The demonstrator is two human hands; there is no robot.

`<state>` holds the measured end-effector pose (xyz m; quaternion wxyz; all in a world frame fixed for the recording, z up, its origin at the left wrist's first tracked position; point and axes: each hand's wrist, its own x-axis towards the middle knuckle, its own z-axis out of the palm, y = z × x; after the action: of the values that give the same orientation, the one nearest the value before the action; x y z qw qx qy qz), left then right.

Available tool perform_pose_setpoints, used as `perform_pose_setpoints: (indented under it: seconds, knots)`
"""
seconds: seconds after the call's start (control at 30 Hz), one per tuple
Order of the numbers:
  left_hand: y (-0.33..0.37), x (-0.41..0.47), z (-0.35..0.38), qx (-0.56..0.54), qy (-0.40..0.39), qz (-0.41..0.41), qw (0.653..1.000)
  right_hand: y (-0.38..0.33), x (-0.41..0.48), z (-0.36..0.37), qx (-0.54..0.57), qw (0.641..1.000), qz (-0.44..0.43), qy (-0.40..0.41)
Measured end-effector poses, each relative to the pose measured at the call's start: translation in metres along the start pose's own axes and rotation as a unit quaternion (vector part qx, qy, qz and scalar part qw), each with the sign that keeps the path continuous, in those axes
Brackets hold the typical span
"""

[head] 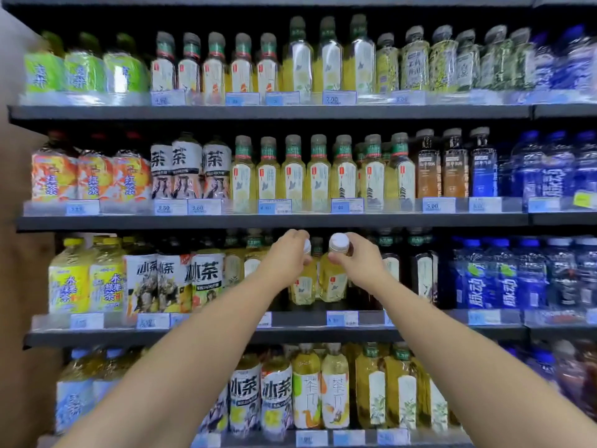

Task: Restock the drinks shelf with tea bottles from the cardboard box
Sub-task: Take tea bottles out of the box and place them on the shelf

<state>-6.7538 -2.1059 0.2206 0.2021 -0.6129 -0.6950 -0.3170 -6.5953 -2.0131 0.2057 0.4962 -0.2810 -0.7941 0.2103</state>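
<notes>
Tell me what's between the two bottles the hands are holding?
In the head view, only a narrow gap separates the left bottle and right bottle; a green-capped bottle further back shows through it.

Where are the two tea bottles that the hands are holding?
left tea bottle (303, 284), head view, on its yellow body below the hand.
right tea bottle (334, 282), head view, on its front label.
</notes>
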Motion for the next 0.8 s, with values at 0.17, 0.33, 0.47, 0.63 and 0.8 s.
perform_pose_setpoints:
  seconds: [0.17, 0.33, 0.47, 0.63, 0.8]
  knots:
    - [-0.027, 0.014, 0.036, -0.026, -0.033, -0.031, 0.999, 0.037, 0.019, 0.031, 0.019, 0.997, 0.066, -0.024]
    - [-0.045, 0.037, 0.066, -0.086, 0.003, -0.071, 0.994, 0.054, 0.052, 0.058, 0.048, 0.994, 0.103, -0.009]
    - [-0.055, 0.050, 0.093, -0.170, 0.064, -0.130, 0.975, 0.065, 0.066, 0.082, 0.037, 0.994, 0.100, -0.017]
    - [-0.060, 0.060, 0.127, -0.218, 0.034, -0.191, 0.956, 0.098, 0.064, 0.104, 0.058, 0.986, 0.147, -0.044]
    - [-0.082, 0.063, 0.148, -0.188, 0.007, -0.209, 0.960, 0.130, 0.065, 0.110, -0.008, 0.969, 0.174, -0.175]
